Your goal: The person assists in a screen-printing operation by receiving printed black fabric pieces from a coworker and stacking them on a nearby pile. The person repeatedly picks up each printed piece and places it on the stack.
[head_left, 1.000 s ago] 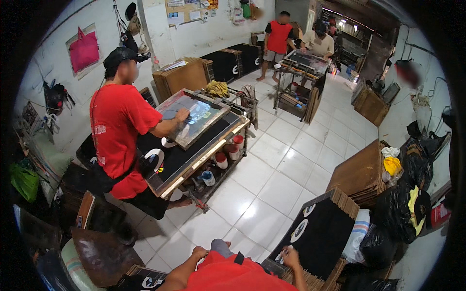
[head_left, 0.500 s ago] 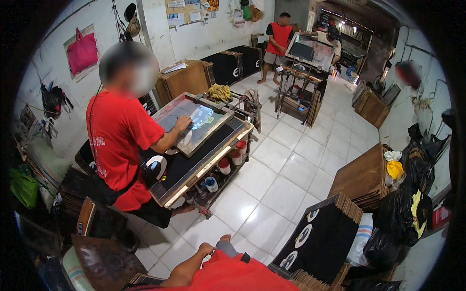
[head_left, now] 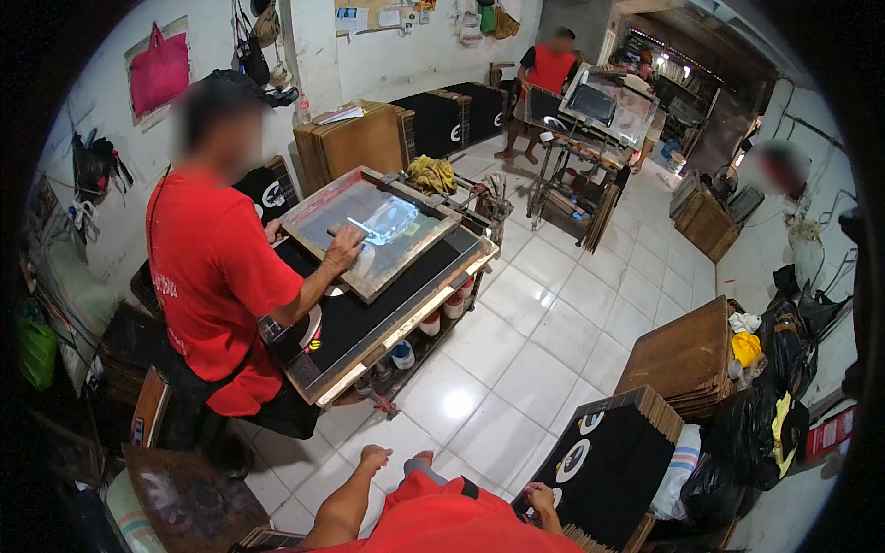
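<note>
My left hand (head_left: 375,458) hangs in front of my red shirt above the tiled floor, fingers loosely curled with nothing visible in them. My right hand (head_left: 541,498) is low on the right, fingers curled, in front of the near edge of a stack of boards with black cloth (head_left: 616,461) on top. Round white prints run down that cloth's left side. I cannot tell whether the hand touches the stack. Ahead on the left, a co-worker in red leans over a framed printing screen (head_left: 419,207), one hand (head_left: 346,247) drawing a squeegee across it.
The screen lies on a black-topped printing table (head_left: 442,286) with paint pots (head_left: 402,355) on its lower shelf. Brown boards (head_left: 678,355) and black plastic bags (head_left: 784,313) line the right wall. Farther back, another person stands beside a second printing stand (head_left: 576,180).
My right hand has come into view at the lower right. My left hand has moved slightly left and up. The co-worker's hand has shifted toward the near side of the screen.
</note>
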Motion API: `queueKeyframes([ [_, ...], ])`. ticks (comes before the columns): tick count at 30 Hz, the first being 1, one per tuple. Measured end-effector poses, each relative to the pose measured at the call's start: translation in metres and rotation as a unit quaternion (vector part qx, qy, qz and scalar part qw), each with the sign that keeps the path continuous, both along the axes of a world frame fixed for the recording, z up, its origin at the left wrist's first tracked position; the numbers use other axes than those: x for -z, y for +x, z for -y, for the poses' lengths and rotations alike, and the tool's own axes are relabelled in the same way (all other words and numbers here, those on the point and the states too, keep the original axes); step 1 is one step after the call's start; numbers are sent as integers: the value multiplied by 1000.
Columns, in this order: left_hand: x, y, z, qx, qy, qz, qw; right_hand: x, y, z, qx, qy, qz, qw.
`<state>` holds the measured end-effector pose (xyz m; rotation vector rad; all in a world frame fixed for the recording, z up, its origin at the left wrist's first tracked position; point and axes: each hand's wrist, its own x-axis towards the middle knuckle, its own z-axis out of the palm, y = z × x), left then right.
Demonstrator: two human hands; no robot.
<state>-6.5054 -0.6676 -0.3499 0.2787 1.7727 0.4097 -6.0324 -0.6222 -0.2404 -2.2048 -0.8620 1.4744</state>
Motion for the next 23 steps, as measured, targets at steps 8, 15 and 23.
queueKeyframes([
  [8,-2,-132,-11,-437,106,-130,884,-15,25,46,-123,-86,164,975],
  [15,-19,-194,-51,-538,153,-119,820,-9,-15,25,-93,-91,156,979],
  [23,-15,-240,-47,-629,186,7,755,11,-220,-110,-427,47,83,899],
])
